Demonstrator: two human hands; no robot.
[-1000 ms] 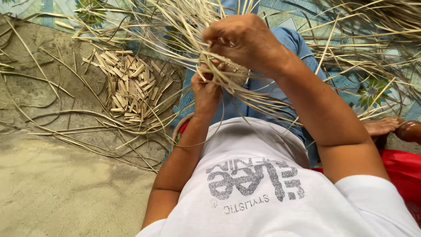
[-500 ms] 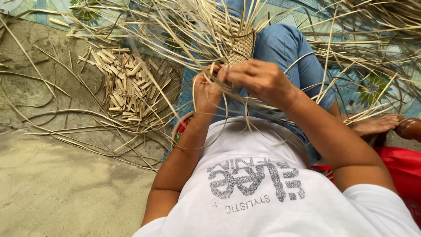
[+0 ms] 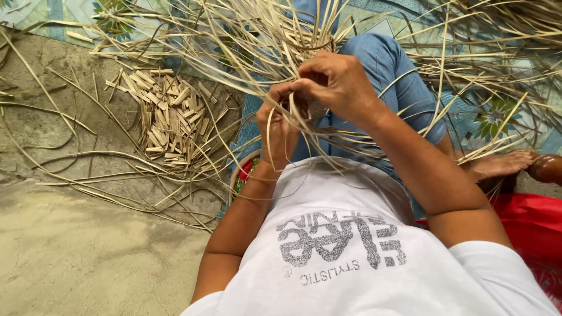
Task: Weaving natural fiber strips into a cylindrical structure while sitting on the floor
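The right hand (image 3: 336, 85) is closed, its thumb and fingertips pressed together on one or more thin pale strips (image 3: 275, 35) at the centre of the work. The left hand (image 3: 280, 131) sits directly beneath and touching it, fingers curled around further strips; a single strip loops down over its back. Whether the left fingers pinch one strip or several cannot be told, as the right hand covers them.

The strips fan outward from the hands toward the top edge of the view and to both sides, crossing one another in a loose tangle above the person's lap. The woven piece they belong to is largely hidden behind the right hand.

The person sits with legs in blue jeans (image 3: 392, 70) and wears a white shirt (image 3: 351, 257) with grey print. A patterned mat (image 3: 35, 11) lies beneath the strips, along the far part of the floor. On the bare concrete floor (image 3: 64, 257), to the left of the hands and well apart from them, lies a heap of short cut pieces (image 3: 170, 114). Long loose strips curve across the floor around that heap. A bare foot (image 3: 497, 165) rests at the right side, beside a red object (image 3: 533, 222) near the right edge.
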